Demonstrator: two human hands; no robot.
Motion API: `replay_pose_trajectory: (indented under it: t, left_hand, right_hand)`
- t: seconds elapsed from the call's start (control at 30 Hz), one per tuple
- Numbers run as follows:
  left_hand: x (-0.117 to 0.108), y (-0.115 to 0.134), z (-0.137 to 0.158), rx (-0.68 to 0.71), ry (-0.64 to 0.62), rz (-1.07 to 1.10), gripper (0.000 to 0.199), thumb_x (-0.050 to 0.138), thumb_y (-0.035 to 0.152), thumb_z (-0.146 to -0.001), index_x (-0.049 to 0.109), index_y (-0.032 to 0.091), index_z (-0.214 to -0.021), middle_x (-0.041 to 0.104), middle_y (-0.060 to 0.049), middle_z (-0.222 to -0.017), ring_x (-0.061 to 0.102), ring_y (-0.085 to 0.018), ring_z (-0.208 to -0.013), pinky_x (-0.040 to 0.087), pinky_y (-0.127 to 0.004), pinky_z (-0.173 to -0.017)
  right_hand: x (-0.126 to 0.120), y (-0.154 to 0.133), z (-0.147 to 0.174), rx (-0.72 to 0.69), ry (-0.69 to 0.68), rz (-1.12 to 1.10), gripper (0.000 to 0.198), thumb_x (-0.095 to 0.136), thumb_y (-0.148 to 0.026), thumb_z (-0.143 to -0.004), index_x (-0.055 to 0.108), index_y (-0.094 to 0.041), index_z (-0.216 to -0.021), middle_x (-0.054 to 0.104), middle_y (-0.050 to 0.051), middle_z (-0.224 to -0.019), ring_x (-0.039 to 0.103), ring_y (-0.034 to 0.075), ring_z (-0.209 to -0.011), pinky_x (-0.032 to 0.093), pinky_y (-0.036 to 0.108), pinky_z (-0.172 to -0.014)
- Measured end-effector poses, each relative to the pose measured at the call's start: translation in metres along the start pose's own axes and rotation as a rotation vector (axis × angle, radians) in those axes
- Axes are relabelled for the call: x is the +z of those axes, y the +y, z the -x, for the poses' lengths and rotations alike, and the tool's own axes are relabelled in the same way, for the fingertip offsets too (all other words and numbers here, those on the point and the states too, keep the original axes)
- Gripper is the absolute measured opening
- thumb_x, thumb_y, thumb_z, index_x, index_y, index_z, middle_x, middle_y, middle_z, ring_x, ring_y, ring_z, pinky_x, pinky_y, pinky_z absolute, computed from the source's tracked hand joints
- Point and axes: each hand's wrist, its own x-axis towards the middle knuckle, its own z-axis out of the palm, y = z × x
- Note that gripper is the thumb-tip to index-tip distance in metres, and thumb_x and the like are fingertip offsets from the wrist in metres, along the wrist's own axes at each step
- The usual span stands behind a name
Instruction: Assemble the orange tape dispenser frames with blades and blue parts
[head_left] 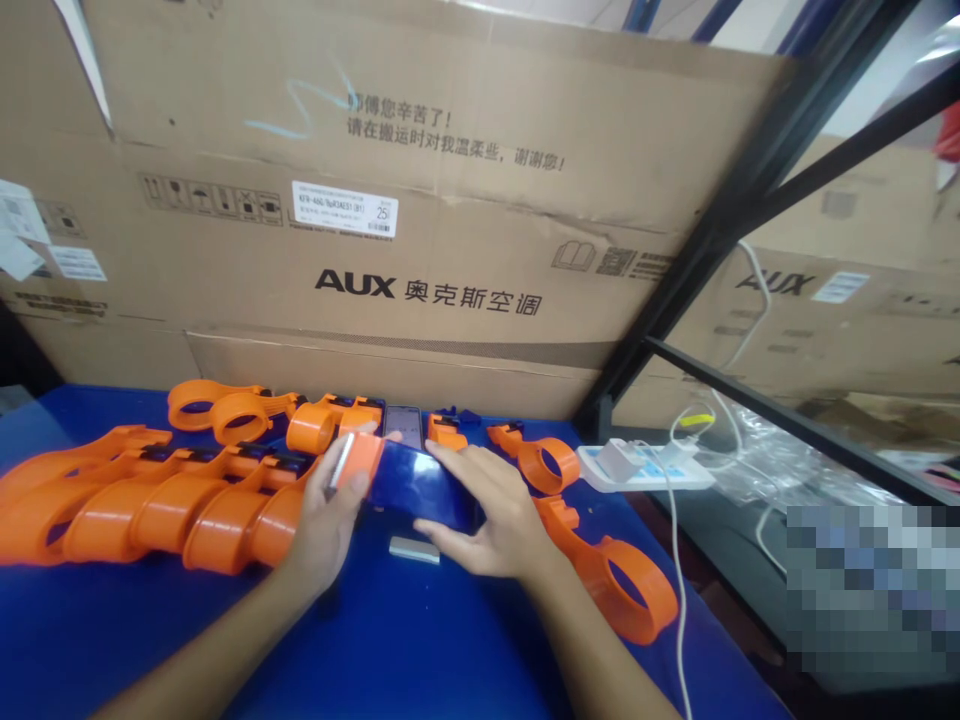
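Observation:
Both hands hold a tape dispenser with a glossy dark-blue body (pixel 420 483) and an orange end, above the blue table. My left hand (pixel 326 515) grips the orange end, thumb on its face, beside a pale edge strip. Around the blue body curls my right hand (pixel 495 505), fingers on top and thumb below. A small flat grey bar (pixel 414 549) lies on the table just under the held piece. On the left stands a row of orange tape dispensers (pixel 169 510) with dark parts at their tops. More orange dispensers (pixel 630 590) lie to the right.
A phone (pixel 403 424) rests behind the hands. At the table's right edge is a white power strip (pixel 645 467) with plugs and a cable hanging forward. A large cardboard sheet (pixel 450 240) walls off the back, and a black metal frame (pixel 690 230) slants on the right.

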Motion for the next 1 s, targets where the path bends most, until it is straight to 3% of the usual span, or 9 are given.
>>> replay_pose_trajectory:
  t: [0.07,0.17,0.3,0.4,0.5,0.6,0.83,0.9,1.0]
  left_hand:
    - [-0.003,-0.004,0.002,-0.001,-0.03,0.002,0.058,0.087,0.039,-0.078,0.066,0.029,-0.131,0.076,-0.007,-0.113,0.072,-0.029,-0.104,0.056,-0.043,-0.095]
    - [-0.004,-0.008,0.006,0.021,-0.206,-0.073,0.066,0.09,0.031,-0.074,0.065,0.03,-0.136,0.075,-0.009,-0.115,0.071,-0.029,-0.102,0.055,-0.045,-0.097]
    - [0.002,-0.005,0.013,0.062,-0.397,-0.185,0.079,0.09,0.022,-0.073,0.059,0.031,-0.146,0.063,-0.012,-0.146,0.055,-0.036,-0.138,0.043,-0.051,-0.118]
    - [0.004,-0.001,0.017,0.049,-0.444,-0.21,0.087,0.087,0.021,-0.077,0.049,0.031,-0.155,0.054,-0.012,-0.156,0.047,-0.038,-0.147,0.039,-0.053,-0.121]
    - [0.004,0.0,0.018,-0.001,-0.452,-0.217,0.098,0.091,0.02,-0.072,0.045,0.03,-0.158,0.056,-0.014,-0.155,0.052,-0.041,-0.142,0.046,-0.054,-0.116]
    - [0.003,-0.001,0.019,0.002,-0.395,-0.241,0.1,0.093,0.019,-0.069,0.046,0.03,-0.157,0.055,-0.013,-0.156,0.053,-0.041,-0.142,0.05,-0.052,-0.114]
    - [0.003,-0.004,0.02,0.014,-0.222,-0.235,0.102,0.092,0.024,-0.072,0.041,0.034,-0.16,0.056,-0.011,-0.155,0.057,-0.039,-0.139,0.054,-0.047,-0.109]
    - [0.004,-0.004,0.019,0.004,-0.223,-0.213,0.099,0.091,0.028,-0.074,0.041,0.034,-0.16,0.055,-0.011,-0.157,0.057,-0.037,-0.139,0.053,-0.045,-0.111]
    - [0.004,-0.004,0.015,0.029,-0.337,-0.183,0.098,0.091,0.042,-0.075,0.043,0.031,-0.16,0.053,-0.013,-0.158,0.052,-0.039,-0.143,0.048,-0.048,-0.114]
  right_hand:
    - [-0.001,0.001,0.0,0.099,0.038,-0.101,0.064,0.077,-0.045,-0.088,0.058,-0.029,-0.148,0.071,0.012,-0.134,0.069,0.035,-0.119,0.054,0.055,-0.104]
    - [0.002,0.004,0.0,0.26,0.064,-0.308,0.046,0.063,-0.047,-0.099,0.063,-0.028,-0.141,0.071,0.009,-0.135,0.068,0.033,-0.123,0.054,0.051,-0.106]
    - [0.014,0.002,0.0,0.39,0.06,-0.511,0.046,0.041,-0.052,-0.108,0.066,-0.026,-0.136,0.074,0.008,-0.13,0.069,0.031,-0.119,0.056,0.046,-0.103]
    - [0.021,-0.006,-0.002,0.408,-0.005,-0.506,0.046,0.033,-0.049,-0.111,0.065,-0.027,-0.135,0.075,0.008,-0.123,0.071,0.028,-0.11,0.058,0.042,-0.095]
    - [0.022,-0.011,-0.004,0.411,-0.039,-0.43,0.043,0.033,-0.047,-0.111,0.065,-0.027,-0.133,0.076,0.007,-0.11,0.072,0.026,-0.095,0.058,0.039,-0.087]
    - [0.023,-0.009,-0.005,0.44,-0.033,-0.437,0.041,0.037,-0.047,-0.111,0.063,-0.027,-0.135,0.075,0.005,-0.1,0.071,0.024,-0.085,0.058,0.04,-0.089]
    - [0.03,0.001,0.0,0.497,-0.048,-0.636,0.046,0.059,-0.049,-0.102,0.056,-0.03,-0.143,0.077,0.005,-0.103,0.074,0.025,-0.089,0.061,0.042,-0.087]
    - [0.033,0.002,0.0,0.524,-0.062,-0.691,0.054,0.067,-0.049,-0.097,0.053,-0.029,-0.145,0.077,0.005,-0.101,0.075,0.025,-0.089,0.062,0.042,-0.084]
    - [0.034,0.001,-0.002,0.59,-0.017,-0.806,0.055,0.07,-0.049,-0.095,0.054,-0.027,-0.143,0.077,0.007,-0.104,0.075,0.025,-0.09,0.063,0.042,-0.083]
